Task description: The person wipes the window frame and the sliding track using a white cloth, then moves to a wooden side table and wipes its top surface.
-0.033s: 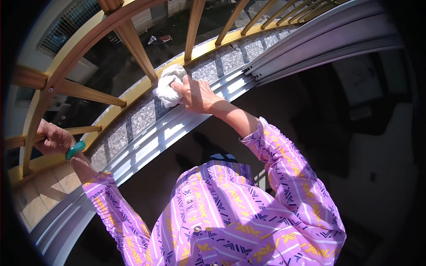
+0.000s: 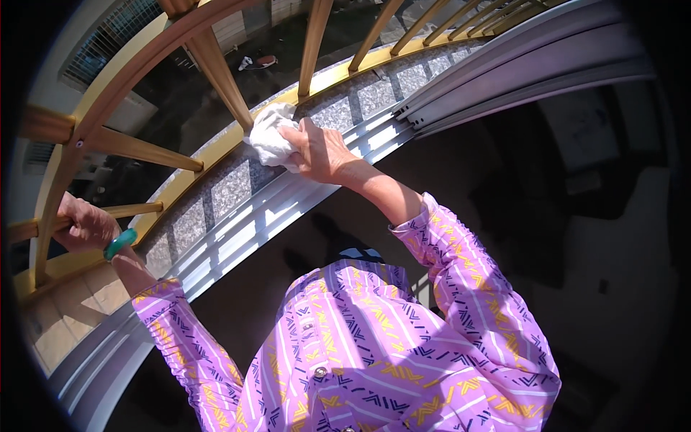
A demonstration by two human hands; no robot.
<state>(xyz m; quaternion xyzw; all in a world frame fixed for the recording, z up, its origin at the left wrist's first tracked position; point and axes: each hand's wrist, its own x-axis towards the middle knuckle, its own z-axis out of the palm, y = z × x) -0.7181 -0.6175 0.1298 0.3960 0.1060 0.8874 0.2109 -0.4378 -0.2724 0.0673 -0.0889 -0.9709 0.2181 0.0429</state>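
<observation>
My right hand (image 2: 322, 153) is closed on a bunched white cloth (image 2: 269, 135), its fingers pressing into the folds. The cloth lies on the speckled grey stone sill (image 2: 224, 189) and reaches the foot of a bar at the railing's bottom rail. My left hand (image 2: 88, 225), with a green bangle (image 2: 121, 245) at the wrist, is wrapped round the gold-brown metal railing (image 2: 137, 63) at the far left. Its fingertips are partly hidden behind the bar.
A silvery sliding-window track (image 2: 241, 229) runs along the near side of the sill. At the right stands the pale window frame (image 2: 533, 68). Beyond the bars lies dark ground far below, with a small red-and-white object (image 2: 259, 63) on it. My feet stand on a shaded floor.
The cloth has shifted slightly left and away from me on the sill, and its folds sit differently under my right hand. My left hand keeps its hold on the railing.
</observation>
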